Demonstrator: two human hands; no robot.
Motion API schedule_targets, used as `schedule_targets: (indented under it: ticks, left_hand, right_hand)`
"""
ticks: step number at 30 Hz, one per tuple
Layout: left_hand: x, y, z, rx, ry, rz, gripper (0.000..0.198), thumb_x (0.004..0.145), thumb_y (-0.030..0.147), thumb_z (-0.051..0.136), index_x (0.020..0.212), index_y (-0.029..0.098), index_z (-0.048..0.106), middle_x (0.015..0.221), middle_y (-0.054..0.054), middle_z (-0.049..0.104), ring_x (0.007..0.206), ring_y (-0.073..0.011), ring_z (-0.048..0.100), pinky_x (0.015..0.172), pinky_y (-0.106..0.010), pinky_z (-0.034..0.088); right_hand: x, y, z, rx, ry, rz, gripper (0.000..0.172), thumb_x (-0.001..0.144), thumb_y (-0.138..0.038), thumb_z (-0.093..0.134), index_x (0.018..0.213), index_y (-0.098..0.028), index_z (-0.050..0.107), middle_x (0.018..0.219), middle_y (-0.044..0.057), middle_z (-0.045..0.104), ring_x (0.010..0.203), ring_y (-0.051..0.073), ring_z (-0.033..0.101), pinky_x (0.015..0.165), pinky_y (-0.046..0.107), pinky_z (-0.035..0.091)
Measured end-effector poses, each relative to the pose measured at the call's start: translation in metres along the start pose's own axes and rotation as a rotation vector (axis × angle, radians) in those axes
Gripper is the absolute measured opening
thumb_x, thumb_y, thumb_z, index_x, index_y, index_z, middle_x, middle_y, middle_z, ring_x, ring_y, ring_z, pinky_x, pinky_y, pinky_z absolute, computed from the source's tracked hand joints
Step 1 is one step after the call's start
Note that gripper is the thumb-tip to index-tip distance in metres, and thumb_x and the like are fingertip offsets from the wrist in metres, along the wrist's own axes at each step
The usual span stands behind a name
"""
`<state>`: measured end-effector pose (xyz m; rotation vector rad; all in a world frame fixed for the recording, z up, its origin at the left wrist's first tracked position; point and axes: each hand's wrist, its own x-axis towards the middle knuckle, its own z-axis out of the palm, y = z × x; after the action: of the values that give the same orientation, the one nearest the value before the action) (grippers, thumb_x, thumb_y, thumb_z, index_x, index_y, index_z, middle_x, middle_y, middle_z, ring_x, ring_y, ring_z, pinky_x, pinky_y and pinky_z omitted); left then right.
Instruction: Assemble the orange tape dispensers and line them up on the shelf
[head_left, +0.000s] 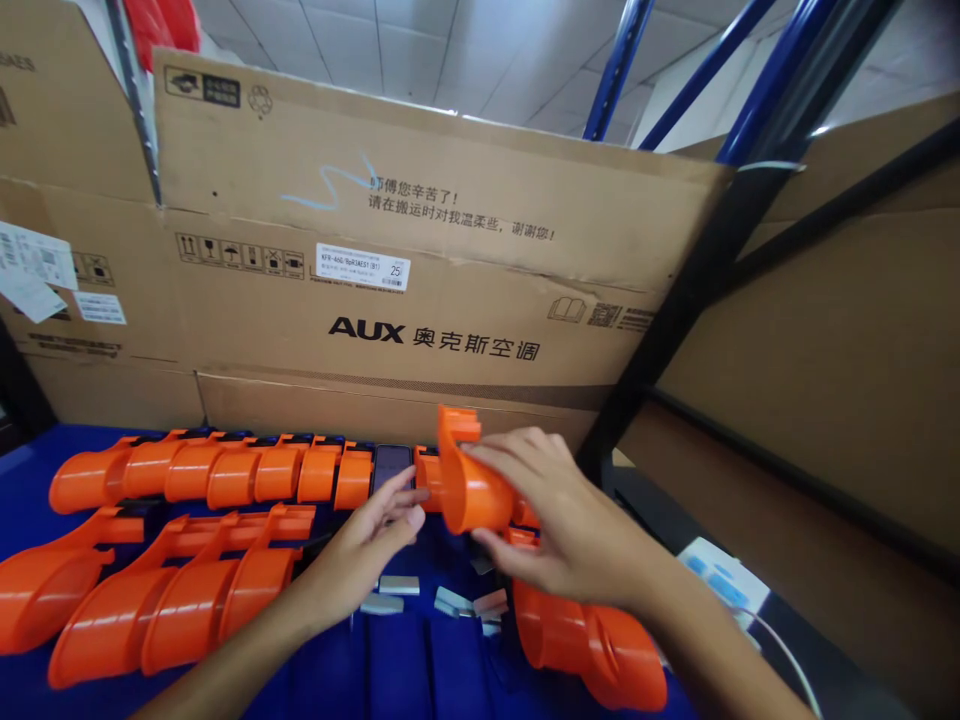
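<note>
My right hand grips an orange curved plastic piece, a cup-like shape with a hooked arm, raised above the blue surface. Just left of it, my left hand is held with its fingers stretched and holds nothing that I can see. Behind the left fingertips stands a dark phone-like rectangle in the back row of orange pieces. Under and between my hands lie several small pale flat blocks. More orange pieces lie below my right forearm, partly hidden by it.
A second row of larger orange pieces covers the left front of the blue surface. Large cardboard panels rise behind. A dark rack post slants up at the right. A white power strip with a cable sits at the lower right.
</note>
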<state>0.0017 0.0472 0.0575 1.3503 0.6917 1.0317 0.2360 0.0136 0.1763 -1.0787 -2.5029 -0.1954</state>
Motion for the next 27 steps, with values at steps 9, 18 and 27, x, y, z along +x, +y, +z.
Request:
schedule_targets:
  ticks: [9, 18, 27]
  left_hand:
    - [0.000, -0.002, -0.010, -0.466, 0.299, -0.122, 0.032, 0.083, 0.046, 0.073, 0.099, 0.018, 0.071, 0.094, -0.004, 0.078, 0.088, -0.0216, 0.073, 0.077, -0.029, 0.055]
    - [-0.016, -0.011, -0.011, -0.382, 0.172, -0.146, 0.039, 0.087, 0.054, 0.065, 0.093, 0.016, 0.070, 0.092, -0.007, 0.071, 0.073, -0.0223, 0.070, 0.061, -0.031, 0.054]
    - [-0.018, -0.017, -0.010, -0.325, 0.171, -0.141, 0.037, 0.091, 0.054, 0.061, 0.095, 0.017, 0.067, 0.092, -0.006, 0.069, 0.075, -0.0201, 0.066, 0.064, -0.030, 0.052]
  right_hand:
    - [0.009, -0.033, 0.027, 0.285, -0.121, 0.079, 0.043, 0.094, -0.029, 0.058, 0.137, -0.029, 0.055, 0.133, 0.008, 0.061, 0.119, 0.029, 0.053, 0.105, 0.047, 0.038]
    - [-0.013, -0.009, 0.073, -0.055, -0.616, 0.320, 0.016, 0.070, -0.011, 0.075, 0.080, -0.022, 0.070, 0.105, 0.011, 0.060, 0.105, 0.033, 0.052, 0.086, 0.044, 0.039]
    - [-0.018, -0.008, 0.088, -0.089, -0.624, 0.216, 0.022, 0.067, -0.006, 0.071, 0.081, -0.023, 0.072, 0.099, 0.010, 0.059, 0.098, 0.031, 0.052, 0.080, 0.041, 0.039]
